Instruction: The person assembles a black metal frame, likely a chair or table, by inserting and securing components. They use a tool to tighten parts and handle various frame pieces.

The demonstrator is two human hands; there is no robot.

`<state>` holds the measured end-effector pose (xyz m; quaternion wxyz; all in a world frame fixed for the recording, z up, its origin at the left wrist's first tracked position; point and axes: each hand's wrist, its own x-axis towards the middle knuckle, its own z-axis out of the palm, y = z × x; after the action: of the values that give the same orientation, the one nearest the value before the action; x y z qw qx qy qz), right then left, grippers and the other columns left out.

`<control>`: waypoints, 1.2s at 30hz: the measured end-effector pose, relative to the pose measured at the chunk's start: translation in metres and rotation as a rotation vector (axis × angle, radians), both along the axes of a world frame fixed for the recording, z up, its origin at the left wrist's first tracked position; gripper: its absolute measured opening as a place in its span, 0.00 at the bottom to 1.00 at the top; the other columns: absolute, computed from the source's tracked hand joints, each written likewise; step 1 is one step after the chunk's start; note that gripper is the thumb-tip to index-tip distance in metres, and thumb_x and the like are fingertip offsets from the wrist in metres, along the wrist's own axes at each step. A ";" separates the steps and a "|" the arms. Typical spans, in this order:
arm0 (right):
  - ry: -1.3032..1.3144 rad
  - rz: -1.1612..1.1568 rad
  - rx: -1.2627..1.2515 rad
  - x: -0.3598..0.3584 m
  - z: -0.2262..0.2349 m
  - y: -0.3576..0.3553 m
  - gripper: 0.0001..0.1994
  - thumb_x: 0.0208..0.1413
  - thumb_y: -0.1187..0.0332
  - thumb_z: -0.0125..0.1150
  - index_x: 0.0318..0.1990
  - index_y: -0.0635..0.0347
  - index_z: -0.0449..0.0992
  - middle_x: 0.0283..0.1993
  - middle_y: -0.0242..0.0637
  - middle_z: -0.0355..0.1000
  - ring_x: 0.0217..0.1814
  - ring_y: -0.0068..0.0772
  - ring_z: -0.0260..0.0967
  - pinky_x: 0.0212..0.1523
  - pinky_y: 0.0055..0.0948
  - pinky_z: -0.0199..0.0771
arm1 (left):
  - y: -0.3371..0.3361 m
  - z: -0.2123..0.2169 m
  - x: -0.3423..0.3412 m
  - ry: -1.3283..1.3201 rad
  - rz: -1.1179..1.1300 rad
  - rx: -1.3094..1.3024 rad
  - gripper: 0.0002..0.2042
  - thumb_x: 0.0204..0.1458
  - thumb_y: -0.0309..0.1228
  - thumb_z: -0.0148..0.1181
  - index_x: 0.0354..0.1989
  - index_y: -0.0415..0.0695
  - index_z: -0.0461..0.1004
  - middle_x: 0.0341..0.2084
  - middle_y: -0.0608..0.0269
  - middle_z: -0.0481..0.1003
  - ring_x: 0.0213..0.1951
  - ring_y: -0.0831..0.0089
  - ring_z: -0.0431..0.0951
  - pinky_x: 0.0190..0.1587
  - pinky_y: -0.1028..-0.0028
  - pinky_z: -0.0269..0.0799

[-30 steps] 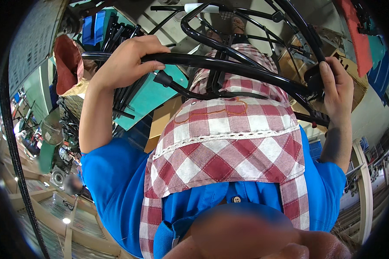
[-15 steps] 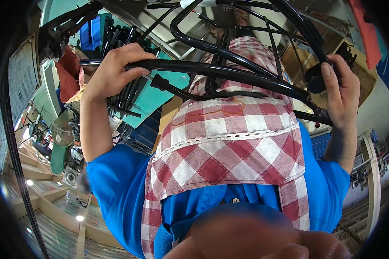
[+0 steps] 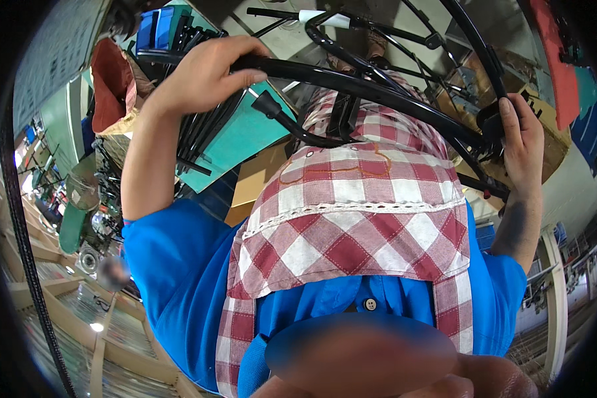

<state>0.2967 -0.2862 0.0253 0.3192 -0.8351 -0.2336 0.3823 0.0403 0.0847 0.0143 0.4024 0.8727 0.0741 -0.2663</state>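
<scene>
I observed the frame [image 3: 371, 88]: glossy black bent tubing, gripped by the left fingers [image 3: 245, 46], slanting across toward the right fingers [image 3: 527, 109].

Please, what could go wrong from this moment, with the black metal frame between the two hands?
The black metal frame might tip or swing if the left hand loses its hold; the right hand's grasp is partly hidden. The bar with a flared black end lies close to the checked apron and could catch the cloth.

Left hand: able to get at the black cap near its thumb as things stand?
Probably, once it lets go: the left hand is wrapped around the black tube, but nothing visible blocks the black cap.
</scene>
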 end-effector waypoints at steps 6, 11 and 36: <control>-0.017 0.020 0.014 0.007 -0.027 -0.007 0.13 0.69 0.58 0.51 0.41 0.59 0.73 0.25 0.18 0.60 0.24 0.09 0.51 0.23 0.17 0.48 | 0.028 -0.010 0.011 -0.057 -0.092 -0.121 0.16 0.56 0.34 0.58 0.45 0.34 0.75 0.35 0.49 0.77 0.38 0.58 0.78 0.43 0.65 0.71; -0.259 0.243 0.145 -0.012 -0.014 0.008 0.37 0.46 0.67 0.75 0.64 0.54 0.63 0.46 0.34 0.74 0.43 0.24 0.70 0.49 0.25 0.71 | 0.028 -0.011 0.014 0.033 -0.159 -0.021 0.22 0.58 0.45 0.57 0.49 0.36 0.73 0.39 0.48 0.77 0.42 0.55 0.77 0.47 0.63 0.71; -0.532 0.147 0.244 -0.042 -0.023 -0.017 0.33 0.39 0.72 0.77 0.57 0.64 0.70 0.45 0.38 0.75 0.43 0.25 0.75 0.45 0.23 0.75 | 0.029 -0.019 -0.036 -0.059 -0.083 0.094 0.20 0.54 0.44 0.62 0.43 0.37 0.75 0.37 0.51 0.74 0.46 0.52 0.73 0.51 0.61 0.66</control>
<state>0.2546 -0.3031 0.0020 0.3162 -0.8423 -0.4131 0.1412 0.0044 0.1138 -0.0042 0.3517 0.9005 0.0383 -0.2530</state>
